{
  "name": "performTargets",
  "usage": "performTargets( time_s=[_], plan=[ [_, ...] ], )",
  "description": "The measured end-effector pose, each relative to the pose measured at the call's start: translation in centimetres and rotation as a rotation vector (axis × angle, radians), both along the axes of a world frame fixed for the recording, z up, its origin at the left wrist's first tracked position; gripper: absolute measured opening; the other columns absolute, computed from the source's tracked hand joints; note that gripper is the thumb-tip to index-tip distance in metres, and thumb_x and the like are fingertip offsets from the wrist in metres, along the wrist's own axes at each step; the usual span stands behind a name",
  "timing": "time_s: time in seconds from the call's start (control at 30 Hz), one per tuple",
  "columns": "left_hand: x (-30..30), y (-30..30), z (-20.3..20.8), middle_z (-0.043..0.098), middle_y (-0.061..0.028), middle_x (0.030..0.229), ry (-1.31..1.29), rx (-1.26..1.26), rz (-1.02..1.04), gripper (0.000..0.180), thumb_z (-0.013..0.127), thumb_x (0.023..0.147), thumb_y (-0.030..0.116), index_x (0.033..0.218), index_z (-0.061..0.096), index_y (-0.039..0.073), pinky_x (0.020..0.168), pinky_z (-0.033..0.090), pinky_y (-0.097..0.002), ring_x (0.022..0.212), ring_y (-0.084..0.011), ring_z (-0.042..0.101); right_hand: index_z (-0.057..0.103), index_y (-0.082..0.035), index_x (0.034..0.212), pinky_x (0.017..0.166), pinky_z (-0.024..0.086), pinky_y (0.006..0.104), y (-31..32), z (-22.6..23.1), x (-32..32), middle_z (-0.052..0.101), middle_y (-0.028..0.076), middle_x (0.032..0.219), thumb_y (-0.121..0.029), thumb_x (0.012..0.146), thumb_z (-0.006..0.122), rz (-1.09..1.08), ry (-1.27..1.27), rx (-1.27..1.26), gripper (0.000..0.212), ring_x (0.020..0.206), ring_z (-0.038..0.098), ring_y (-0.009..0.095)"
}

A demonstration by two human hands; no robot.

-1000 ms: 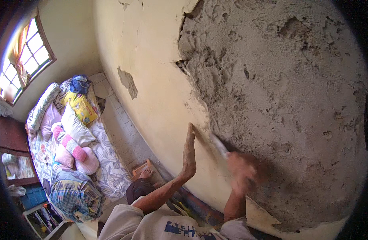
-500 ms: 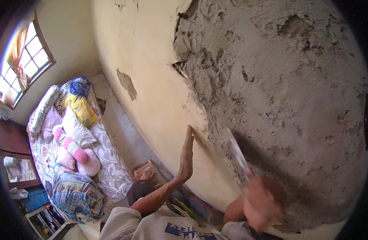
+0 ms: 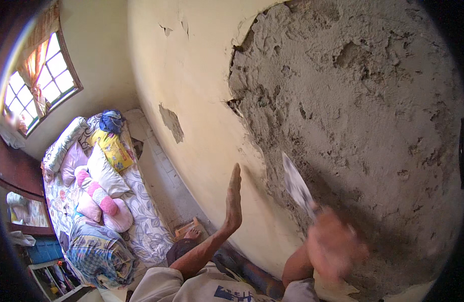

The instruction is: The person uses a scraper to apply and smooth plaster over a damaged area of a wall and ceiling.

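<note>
The right hand (image 3: 335, 244) grips a trowel (image 3: 296, 185) against rough plaster (image 3: 363, 116), left hand (image 3: 233, 201) flat open; pressing hard could tear loose patches off.

wall (image 3: 191, 75): cream paint | plaster patch (image 3: 363, 126): rough grey | bedsheet (image 3: 146, 221): white, grey floral | plush toy (image 3: 98, 194): pink-white striped | far-left pillow (image 3: 113, 149): yellow

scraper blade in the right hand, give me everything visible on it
The scraper blade is a flat, pale, metal-looking blade, broad at its free end and narrowing toward the grip. It points up and to the left, lying against the rough grey plaster patch near that patch's lower left edge. The right hand grips its lower end, hiding the handle. Both are motion-blurred, so edge wear and surface detail cannot be told. Nothing else touches it.
</note>
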State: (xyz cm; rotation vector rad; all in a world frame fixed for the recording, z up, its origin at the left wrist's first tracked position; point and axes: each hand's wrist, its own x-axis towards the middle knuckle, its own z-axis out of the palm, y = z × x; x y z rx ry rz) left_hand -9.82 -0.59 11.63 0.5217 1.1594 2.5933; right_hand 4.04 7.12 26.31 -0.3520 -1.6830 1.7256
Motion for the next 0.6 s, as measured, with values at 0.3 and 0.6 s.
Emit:
performTargets(
  time_s=[0.3,0.6],
  plan=[
    [-4.6,1.4,2.3,0.007,-0.0104,0.155,0.089,0.088,0.051,0.073,0.019,0.096,0.055,0.147,0.011,0.004,0.116,-0.001,-0.0388,0.143,-0.0223,0.004,0.043,-0.007,0.072,0.063,0.037,0.0442,-1.9,4.2,-10.7,0.045,0.01,0.067,-0.021,0.085,0.047,0.403,0.594,0.306,0.019,0.061,0.04,0.023],
    [-5.5,0.4,3.0,0.006,-0.0093,0.155,0.059,0.138,-0.047,0.073,0.019,0.097,0.054,0.147,0.011,0.003,0.115,0.0,-0.0386,0.143,-0.0213,0.003,0.038,-0.012,0.07,0.056,0.032,0.0373,-2.8,5.8,-13.2,0.037,0.006,0.061,-0.013,0.085,0.045,0.379,0.567,0.28,0.017,0.055,0.033,0.017]
  ],
)
